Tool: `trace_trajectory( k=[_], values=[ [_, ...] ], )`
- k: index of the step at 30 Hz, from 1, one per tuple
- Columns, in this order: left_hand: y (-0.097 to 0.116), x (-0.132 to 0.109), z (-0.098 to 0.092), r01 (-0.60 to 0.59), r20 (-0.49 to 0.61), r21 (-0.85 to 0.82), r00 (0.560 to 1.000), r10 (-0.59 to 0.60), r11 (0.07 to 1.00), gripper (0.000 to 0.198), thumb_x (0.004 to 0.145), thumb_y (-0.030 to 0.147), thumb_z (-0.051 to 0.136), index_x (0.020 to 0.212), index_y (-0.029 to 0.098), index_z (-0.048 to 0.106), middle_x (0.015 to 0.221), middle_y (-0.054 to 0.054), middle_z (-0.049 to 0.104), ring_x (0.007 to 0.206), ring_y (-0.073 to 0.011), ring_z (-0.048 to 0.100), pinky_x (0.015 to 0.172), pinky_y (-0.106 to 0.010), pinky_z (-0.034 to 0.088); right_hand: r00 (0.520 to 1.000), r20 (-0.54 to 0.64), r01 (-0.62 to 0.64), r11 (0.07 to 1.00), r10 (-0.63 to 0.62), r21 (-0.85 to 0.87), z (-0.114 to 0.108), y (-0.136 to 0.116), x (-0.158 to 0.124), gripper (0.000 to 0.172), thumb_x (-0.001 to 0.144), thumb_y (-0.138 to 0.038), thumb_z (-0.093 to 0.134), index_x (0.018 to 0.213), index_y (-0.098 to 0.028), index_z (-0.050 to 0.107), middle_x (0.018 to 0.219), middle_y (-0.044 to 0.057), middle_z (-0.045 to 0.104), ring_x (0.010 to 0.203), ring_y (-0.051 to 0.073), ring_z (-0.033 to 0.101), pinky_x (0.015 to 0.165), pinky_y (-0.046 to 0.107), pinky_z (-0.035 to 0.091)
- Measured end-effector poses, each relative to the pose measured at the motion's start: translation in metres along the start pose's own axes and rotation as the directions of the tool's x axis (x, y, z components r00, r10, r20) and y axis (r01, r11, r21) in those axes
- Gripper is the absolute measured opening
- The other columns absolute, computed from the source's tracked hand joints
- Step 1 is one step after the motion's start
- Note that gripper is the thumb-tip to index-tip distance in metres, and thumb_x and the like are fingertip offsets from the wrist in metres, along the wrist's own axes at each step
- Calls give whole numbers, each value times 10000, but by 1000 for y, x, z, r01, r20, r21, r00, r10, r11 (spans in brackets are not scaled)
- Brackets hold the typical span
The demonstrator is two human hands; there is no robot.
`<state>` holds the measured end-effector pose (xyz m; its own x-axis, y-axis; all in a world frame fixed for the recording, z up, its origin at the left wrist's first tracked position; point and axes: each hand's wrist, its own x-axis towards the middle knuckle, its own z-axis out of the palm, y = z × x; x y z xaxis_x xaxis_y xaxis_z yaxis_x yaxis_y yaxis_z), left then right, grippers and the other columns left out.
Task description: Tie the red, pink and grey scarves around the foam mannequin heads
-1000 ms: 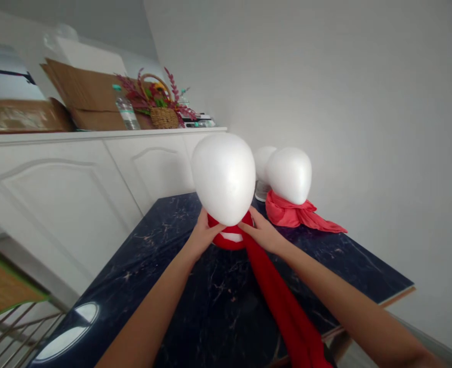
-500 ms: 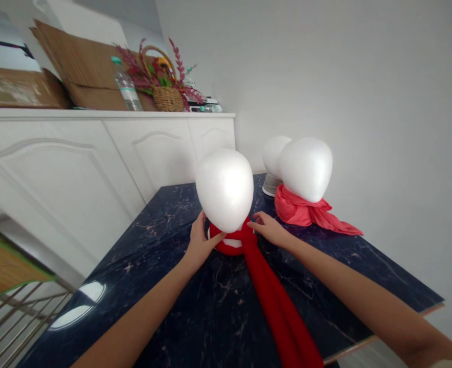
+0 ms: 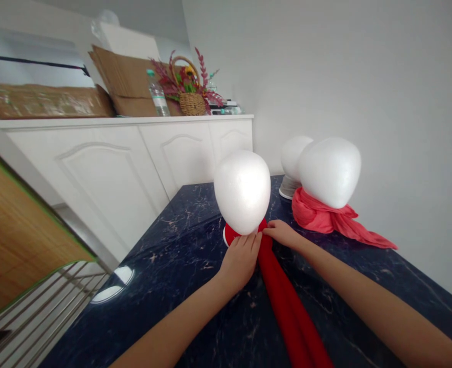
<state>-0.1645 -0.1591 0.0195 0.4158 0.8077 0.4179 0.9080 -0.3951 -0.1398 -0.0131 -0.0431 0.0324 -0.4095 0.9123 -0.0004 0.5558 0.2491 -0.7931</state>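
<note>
A white foam mannequin head (image 3: 242, 190) stands on the dark marbled table (image 3: 187, 245). Around its neck is a red scarf (image 3: 283, 296), with a long tail running toward me and out of the bottom of the view. My left hand (image 3: 241, 259) lies across the front of the neck, its fingers bent over the scarf just under the chin. At the right side of the neck, my right hand (image 3: 283, 232) pinches the scarf beside the wrap. The fingertips of both hands are close together, and my left hand hides part of the wrapped cloth.
A second foam head (image 3: 329, 171) wearing a coral scarf (image 3: 325, 214) stands at the right. Behind it is another foam head (image 3: 293, 153) with a grey neck covering. White cabinets (image 3: 107, 168) bear a flower basket (image 3: 192, 104) and cardboard. A chair (image 3: 30, 240) is at the left.
My left hand has moved from the left side of the neck to its front, over the scarf. My right hand has closed on the scarf's edge. The view has turned slightly left.
</note>
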Motion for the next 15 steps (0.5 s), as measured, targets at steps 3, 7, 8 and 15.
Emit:
trace_trajectory(
  k=[3, 7, 8, 15],
  values=[
    [-1, 2, -5, -19, 77, 6, 997, 19, 1000, 316, 898, 106, 396, 1142, 100, 596, 1070, -156, 655, 1015, -295, 593, 881, -436, 464, 996, 20, -85, 989, 84, 124, -4, -2, 3, 181, 755, -168, 588, 577, -158, 554, 538, -16, 538, 535, 105, 489, 517, 226, 345],
    [-9, -4, -13, -44, 137, -16, 990, 46, 999, 234, 895, 92, 408, 998, 136, 614, 1001, -123, 641, 952, -273, 587, 820, -409, 475, 977, 58, -211, 933, 203, 291, -11, -6, 9, 112, 778, -140, 593, 672, -158, 563, 587, 11, 599, 543, 120, 560, 519, 218, 425],
    [-12, -6, -16, -57, 147, -31, 987, 61, 998, 232, 900, 96, 409, 1003, 136, 613, 1007, -121, 639, 952, -267, 584, 821, -401, 476, 972, 68, -234, 913, 224, 334, -13, -7, 11, 99, 792, -138, 591, 701, -161, 558, 606, 15, 613, 556, 125, 583, 541, 224, 461],
    [-44, -21, -45, -179, 174, -313, 955, 242, 933, 239, 938, 149, 419, 1035, 195, 633, 1088, -73, 655, 1047, -200, 568, 931, -339, 428, 970, 40, -225, 821, 240, 524, -22, -13, 31, 189, 931, -112, 424, 787, -142, 542, 667, 36, 616, 612, 129, 629, 664, 307, 569]
  ],
)
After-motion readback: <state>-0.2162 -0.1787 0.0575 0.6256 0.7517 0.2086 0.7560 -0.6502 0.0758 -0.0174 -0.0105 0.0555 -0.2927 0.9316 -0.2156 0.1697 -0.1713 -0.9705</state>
